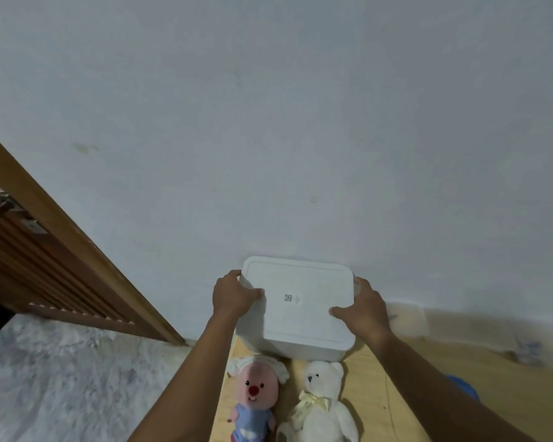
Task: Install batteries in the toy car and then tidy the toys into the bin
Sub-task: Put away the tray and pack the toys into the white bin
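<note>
Wall-side bin (300, 311) gripped by left hand (233, 296), right hand (363, 309)

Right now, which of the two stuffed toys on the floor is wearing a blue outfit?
The pink-faced plush doll, on the left under the left forearm: red nose, blue outfit. The teddy bear beside it is all white with a pale yellow bow.

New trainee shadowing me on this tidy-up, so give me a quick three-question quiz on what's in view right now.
1. True or false: the lid is on the bin.
2. Which toy lies nearer the left hand: A) pink-faced doll B) white teddy bear?
3. Fill in: the right hand grips the bin's ____ side.

Key: 1 true; 2 A; 3 right.
</note>
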A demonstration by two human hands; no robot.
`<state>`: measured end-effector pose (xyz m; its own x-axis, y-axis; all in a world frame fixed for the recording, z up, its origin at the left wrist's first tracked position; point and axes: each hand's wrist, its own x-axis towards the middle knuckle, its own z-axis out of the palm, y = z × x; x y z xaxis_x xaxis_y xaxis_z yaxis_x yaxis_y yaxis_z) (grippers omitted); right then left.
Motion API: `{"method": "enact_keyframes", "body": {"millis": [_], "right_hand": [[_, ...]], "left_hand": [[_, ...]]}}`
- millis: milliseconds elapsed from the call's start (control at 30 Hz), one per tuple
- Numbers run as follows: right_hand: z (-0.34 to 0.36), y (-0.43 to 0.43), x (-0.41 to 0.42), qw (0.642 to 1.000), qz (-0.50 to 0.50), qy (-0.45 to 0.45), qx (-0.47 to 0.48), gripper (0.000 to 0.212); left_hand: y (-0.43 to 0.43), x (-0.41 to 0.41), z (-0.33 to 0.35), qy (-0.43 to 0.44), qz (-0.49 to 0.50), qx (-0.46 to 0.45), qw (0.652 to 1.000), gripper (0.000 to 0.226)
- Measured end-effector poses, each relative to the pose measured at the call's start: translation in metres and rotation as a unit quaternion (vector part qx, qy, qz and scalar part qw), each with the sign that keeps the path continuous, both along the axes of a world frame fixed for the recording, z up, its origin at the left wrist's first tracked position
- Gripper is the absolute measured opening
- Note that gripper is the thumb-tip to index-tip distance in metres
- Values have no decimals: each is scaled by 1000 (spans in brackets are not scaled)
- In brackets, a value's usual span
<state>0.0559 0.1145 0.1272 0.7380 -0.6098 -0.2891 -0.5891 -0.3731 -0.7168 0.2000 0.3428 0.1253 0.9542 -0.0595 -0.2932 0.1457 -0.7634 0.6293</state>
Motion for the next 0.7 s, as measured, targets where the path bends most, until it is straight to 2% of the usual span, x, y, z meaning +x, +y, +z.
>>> {"method": "enact_keyframes", "body": {"millis": [200,400,700], "right_hand": [[2,9,-10,999,-2,-50,-21,98],[3,15,-16,997,36,-42,-51,66],[28,-8,-46,994,26,-93,-56,62]], "left_hand": [[4,-15,6,-81,-25,-8,996,85],[6,-28,8,-126,-72,26,989,57],[-11,-52,44,-202,-83,-1,976,52]]}}
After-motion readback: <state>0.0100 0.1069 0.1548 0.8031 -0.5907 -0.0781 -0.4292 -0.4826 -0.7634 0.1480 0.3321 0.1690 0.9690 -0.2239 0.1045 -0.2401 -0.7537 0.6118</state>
